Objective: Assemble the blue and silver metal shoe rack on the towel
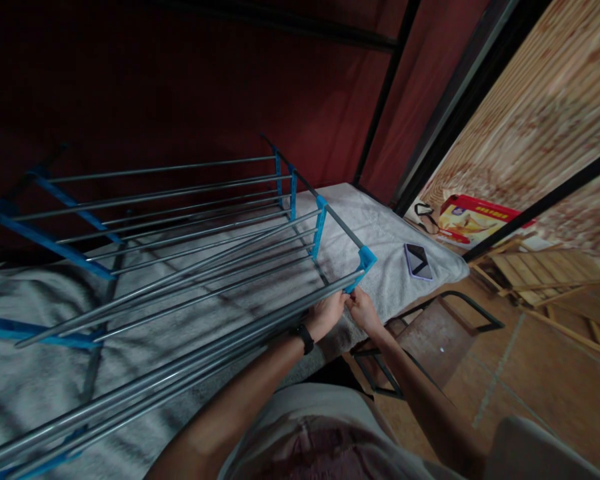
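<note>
Before a red wall (205, 80), the rack (205, 351) rests on a grey cloth (370, 227). At its near right corner, left hand (329, 315) and right hand (363, 310) pinch a blue bracket (366, 257). Rightward: phone (418, 261) on the cloth, seat (433, 333), red box (473, 217), contents hidden.

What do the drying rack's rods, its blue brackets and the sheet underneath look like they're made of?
Rods: probably metal, smooth and shiny, judging by the bright streaks along them. Blue brackets: likely moulded plastic, with even colour and shaped corners. Sheet: matte, pale grey cloth, from its soft creases; whether it's cotton or something fleecier, I can't tell.
</note>
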Motion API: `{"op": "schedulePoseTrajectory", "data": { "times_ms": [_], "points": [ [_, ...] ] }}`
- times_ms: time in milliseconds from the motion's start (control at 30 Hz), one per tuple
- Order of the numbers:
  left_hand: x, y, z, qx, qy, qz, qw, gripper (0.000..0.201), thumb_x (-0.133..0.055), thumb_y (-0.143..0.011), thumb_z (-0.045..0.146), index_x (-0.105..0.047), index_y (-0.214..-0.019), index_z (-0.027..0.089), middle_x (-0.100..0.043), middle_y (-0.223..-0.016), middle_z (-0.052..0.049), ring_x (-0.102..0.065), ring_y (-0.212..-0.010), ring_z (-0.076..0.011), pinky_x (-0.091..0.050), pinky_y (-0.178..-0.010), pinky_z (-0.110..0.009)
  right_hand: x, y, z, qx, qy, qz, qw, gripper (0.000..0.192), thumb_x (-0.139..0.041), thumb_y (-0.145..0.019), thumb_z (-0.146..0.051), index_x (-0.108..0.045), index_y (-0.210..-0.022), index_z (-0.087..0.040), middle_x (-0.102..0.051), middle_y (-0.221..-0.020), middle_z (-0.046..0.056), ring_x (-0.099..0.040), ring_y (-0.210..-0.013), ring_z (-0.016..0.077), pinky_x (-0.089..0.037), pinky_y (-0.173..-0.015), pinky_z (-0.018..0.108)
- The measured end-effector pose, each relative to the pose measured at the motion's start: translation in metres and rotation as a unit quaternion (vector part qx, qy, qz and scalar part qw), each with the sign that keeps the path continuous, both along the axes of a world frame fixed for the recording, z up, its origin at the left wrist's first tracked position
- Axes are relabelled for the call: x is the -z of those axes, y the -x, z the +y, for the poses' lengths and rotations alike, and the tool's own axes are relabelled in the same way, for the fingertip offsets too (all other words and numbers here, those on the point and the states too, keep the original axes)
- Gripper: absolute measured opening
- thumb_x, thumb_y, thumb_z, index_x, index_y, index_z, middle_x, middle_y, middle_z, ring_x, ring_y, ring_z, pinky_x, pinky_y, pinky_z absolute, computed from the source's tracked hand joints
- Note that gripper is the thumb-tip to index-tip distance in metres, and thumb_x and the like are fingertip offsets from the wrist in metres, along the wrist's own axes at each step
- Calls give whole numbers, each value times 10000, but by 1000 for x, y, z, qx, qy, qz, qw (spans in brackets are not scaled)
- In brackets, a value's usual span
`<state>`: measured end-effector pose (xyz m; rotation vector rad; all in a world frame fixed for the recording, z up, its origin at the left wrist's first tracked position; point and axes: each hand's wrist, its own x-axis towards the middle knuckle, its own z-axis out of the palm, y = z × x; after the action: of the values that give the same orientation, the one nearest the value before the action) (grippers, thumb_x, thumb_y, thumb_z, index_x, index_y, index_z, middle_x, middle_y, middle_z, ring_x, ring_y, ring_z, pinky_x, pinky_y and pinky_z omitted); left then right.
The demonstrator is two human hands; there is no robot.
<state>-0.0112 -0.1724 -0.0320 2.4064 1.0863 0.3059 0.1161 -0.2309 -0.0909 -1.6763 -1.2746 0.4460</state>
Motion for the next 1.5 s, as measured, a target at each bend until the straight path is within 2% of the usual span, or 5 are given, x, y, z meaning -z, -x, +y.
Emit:
{"op": "schedulePoseTrajectory", "data": {
  "times_ms": [700, 833, 967, 1100, 1500],
  "points": [
    [6, 1, -1, 34, 4, -34, 999, 257, -488, -984, 299, -634, -1168, 194, -698, -1169, -108, -641, -1108, -256, -485, -991, -366, 8, -4, -3, -28, 8, 13, 999, 169, -474, -764, -292, -551, -897, -221, -679, -846, 50, -623, -818, 224, -517, -793, 372],
    [6, 23, -16, 57, -19, -14, 998, 281, -437, -1014, 309, -585, -1217, 183, -709, -1103, -125, -686, -1003, -262, -520, -895, -376, 14, -9, -9, -45, 37, 21, 998, 281, -520, -830, -409, -589, -992, -190, -706, -917, 90, -646, -893, 247, -513, -834, 387],
    [9, 66, -29, 28, -17, 26, 999, 286, -391, -1036, 318, -574, -1202, 173, -732, -995, -111, -709, -930, -252, -524, -818, -359, 18, -16, -15, -23, 105, -28, 994, 421, -514, -853, -563, -620, -1016, -189, -723, -962, 117, -665, -864, 257, -508, -805, 382],
    [9, 96, -33, 13, -30, 33, 999, 266, -391, -1037, 290, -602, -1138, 161, -737, -1058, -115, -693, -1017, -244, -504, -855, -355, 25, -24, -17, -6, 173, -107, 979, 491, -486, -819, -663, -641, -883, -201, -727, -827, 146, -680, -777, 308, -491, -700, 398],
    [16, 95, -31, 15, -15, 35, 999, 229, -412, -1012, 269, -616, -1071, 184, -751, -949, -87, -714, -873, -231, -523, -703, -333, 41, -37, -13, 9, 199, -165, 966, 480, -431, -800, -720, -594, -717, -276, -732, -811, 216, -690, -803, 451, -476, -634, 508]
  ]
}}
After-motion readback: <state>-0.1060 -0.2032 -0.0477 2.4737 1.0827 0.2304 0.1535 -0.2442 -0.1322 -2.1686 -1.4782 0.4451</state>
